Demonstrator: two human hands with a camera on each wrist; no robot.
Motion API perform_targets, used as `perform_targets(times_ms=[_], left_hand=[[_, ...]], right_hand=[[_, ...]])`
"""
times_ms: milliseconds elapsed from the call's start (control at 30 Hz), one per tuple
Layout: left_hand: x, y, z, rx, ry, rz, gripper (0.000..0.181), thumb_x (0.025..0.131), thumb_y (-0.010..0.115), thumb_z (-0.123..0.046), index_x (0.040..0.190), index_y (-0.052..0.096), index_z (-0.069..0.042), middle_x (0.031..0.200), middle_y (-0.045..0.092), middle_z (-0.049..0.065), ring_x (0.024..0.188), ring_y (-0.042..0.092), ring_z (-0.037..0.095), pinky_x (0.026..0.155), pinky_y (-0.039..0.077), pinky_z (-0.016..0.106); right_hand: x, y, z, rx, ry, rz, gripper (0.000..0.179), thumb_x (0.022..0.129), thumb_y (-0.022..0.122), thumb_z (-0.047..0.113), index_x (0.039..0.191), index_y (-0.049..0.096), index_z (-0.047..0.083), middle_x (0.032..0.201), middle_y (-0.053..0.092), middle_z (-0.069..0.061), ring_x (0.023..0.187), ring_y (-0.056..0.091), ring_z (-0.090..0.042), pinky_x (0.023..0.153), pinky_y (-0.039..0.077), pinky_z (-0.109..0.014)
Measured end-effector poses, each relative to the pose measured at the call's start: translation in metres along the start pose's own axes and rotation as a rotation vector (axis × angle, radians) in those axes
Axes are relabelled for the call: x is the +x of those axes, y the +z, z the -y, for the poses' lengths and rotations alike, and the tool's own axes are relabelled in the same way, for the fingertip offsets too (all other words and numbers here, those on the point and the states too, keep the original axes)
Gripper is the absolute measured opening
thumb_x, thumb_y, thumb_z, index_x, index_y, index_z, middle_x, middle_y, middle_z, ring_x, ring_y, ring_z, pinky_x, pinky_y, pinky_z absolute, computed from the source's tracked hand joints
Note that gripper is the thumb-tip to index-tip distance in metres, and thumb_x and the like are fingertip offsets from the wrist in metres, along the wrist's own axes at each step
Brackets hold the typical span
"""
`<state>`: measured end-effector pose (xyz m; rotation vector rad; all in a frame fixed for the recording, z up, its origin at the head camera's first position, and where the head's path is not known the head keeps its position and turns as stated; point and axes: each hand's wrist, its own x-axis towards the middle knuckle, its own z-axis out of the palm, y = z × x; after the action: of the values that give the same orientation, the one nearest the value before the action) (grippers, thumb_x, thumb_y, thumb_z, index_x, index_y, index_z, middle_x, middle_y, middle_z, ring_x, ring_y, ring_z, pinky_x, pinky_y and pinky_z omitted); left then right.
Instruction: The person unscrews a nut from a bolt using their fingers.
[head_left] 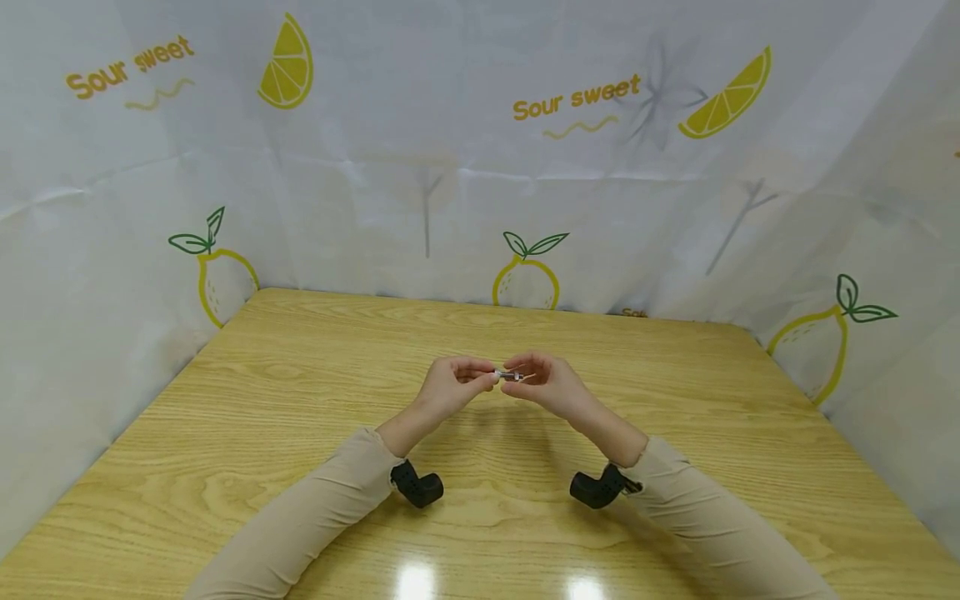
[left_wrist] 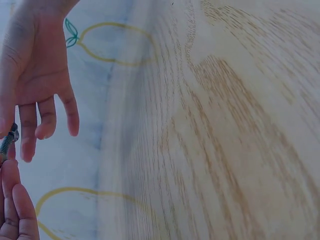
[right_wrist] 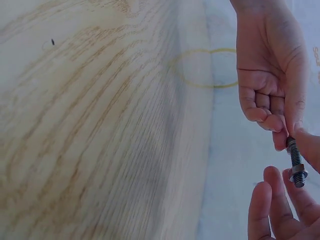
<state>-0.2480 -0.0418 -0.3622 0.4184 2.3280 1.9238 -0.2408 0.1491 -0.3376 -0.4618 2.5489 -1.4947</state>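
A metal bolt (head_left: 508, 376) is held level above the table (head_left: 315, 350) between the two hands. At one end, my left hand (head_left: 447, 387) pinches it between thumb and fingertips, mostly covering that end. Near the other tip a nut (right_wrist: 299, 173) sits on the thread. My right hand (head_left: 550, 385) is around this end, thumb and fingers apart; a fingertip lies at the nut, and whether it touches is hard to tell. In the left wrist view the bolt (left_wrist: 7, 144) is cut off at the left edge, with the right hand's fingers spread loosely beside it.
A pale curtain (head_left: 465, 200) printed with lemons hangs behind the wood-grain table and along its sides. Each wrist carries a black camera mount, one on the left (head_left: 417, 486) and one on the right (head_left: 597, 487). A small dark mark (right_wrist: 53, 42) lies on the tabletop.
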Motion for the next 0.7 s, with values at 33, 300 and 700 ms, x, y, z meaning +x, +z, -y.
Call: perform_targets(times_ms=[33,300,700], left_hand=[[-0.0002,0.0000,-0.0003,-0.001,-0.003,-0.001,0.026,0.089,0.065,-0.019,0.109,0.068,-0.003,0.102,0.070,0.016,0.092,0.067,0.027,0.086,0.053,0.043],[-0.0019,-0.0005,-0.0021,-0.003,-0.006,0.003,0.029,0.089,0.065,-0.021,0.112,0.066,-0.002,0.105,0.068,0.018,0.096,0.065,0.032,0.087,0.052,0.045],[-0.0014,-0.0003,-0.0010,-0.002,-0.006,-0.006,0.027,0.089,0.065,-0.019,0.110,0.067,-0.002,0.103,0.069,0.017,0.096,0.065,0.033,0.086,0.052,0.045]], right_hand=[[0.0003,-0.0003,-0.0003,-0.006,0.003,0.009,0.034,0.091,0.061,0.024,0.118,0.058,0.004,0.113,0.062,-0.016,0.100,0.061,-0.029,0.088,0.051,-0.044],[0.0014,-0.0012,-0.0010,-0.043,0.020,-0.017,0.032,0.094,0.058,0.027,0.114,0.063,0.002,0.106,0.067,-0.015,0.099,0.062,-0.029,0.090,0.049,-0.047],[-0.0001,-0.0016,-0.0001,-0.037,0.031,0.017,0.040,0.095,0.055,0.031,0.122,0.058,0.002,0.114,0.065,-0.018,0.103,0.060,-0.031,0.093,0.048,-0.048]])
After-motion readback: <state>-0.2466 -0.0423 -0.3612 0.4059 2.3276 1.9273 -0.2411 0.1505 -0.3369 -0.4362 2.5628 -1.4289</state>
